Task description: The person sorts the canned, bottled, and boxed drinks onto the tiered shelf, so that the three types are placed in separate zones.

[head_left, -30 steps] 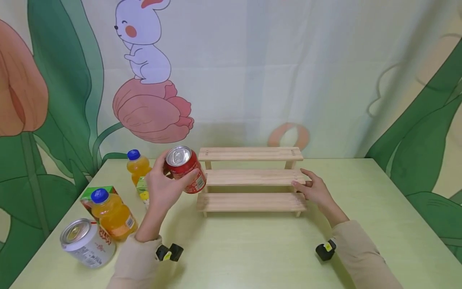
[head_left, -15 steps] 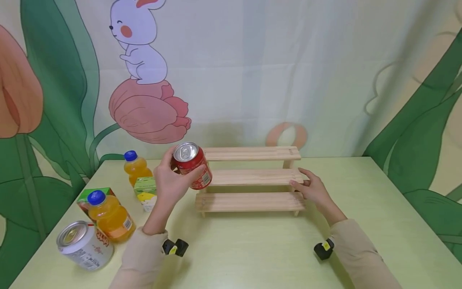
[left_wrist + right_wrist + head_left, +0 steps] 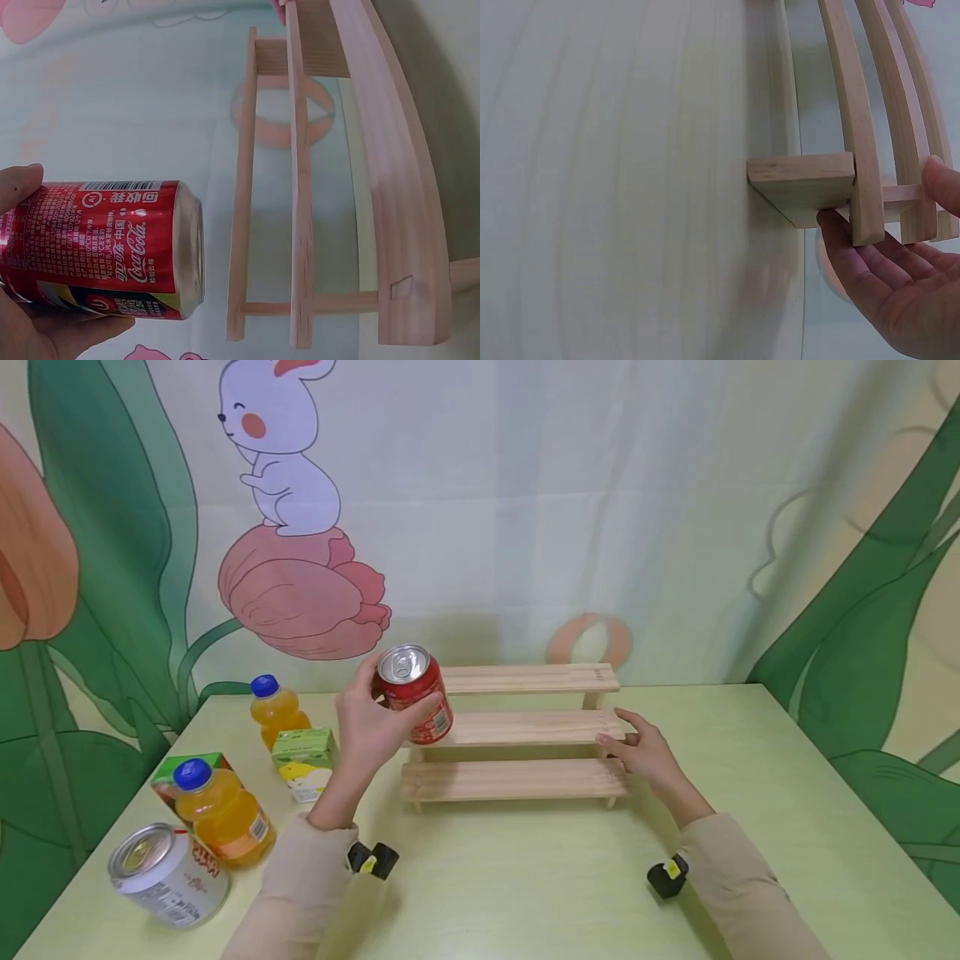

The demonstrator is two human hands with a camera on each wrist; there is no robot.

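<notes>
A: What has the left hand (image 3: pixel 366 727) got?

B: The red can (image 3: pixel 423 687). Its thumb lies across the front and its fingers curl round the side, so that grip is full.

A: And where is the can exactly?

B: In the air, tilted, lid up. From the head it covers the left ends of the rack's (image 3: pixel 517 779) top step (image 3: pixel 536 677) and middle step (image 3: pixel 536 727). The left wrist view shows a gap between its base and the wood.

A: The right hand (image 3: pixel 645 753)?

B: At the other end of the rack, gripping it narrowly: thumb on the middle step's right end, fingers tucked around and beneath (the right wrist view shows that best).

A: What else is on the table (image 3: pixel 487 893)?

B: All to the left: a white can (image 3: pixel 172 877) nearest us, a juice bottle (image 3: pixel 221 818) just beside it, and a box (image 3: pixel 168 777) partly hidden behind that bottle. Farther back stand a small carton (image 3: pixel 303 760) and a second bottle (image 3: pixel 277 710), both upright, the carton overlapping the bottle's lower part.

A: And the backdrop?

B: A pale cloth (image 3: pixel 562 527), with a white rabbit (image 3: pixel 288 485) sitting on a pink flower (image 3: pixel 300 593).
</notes>
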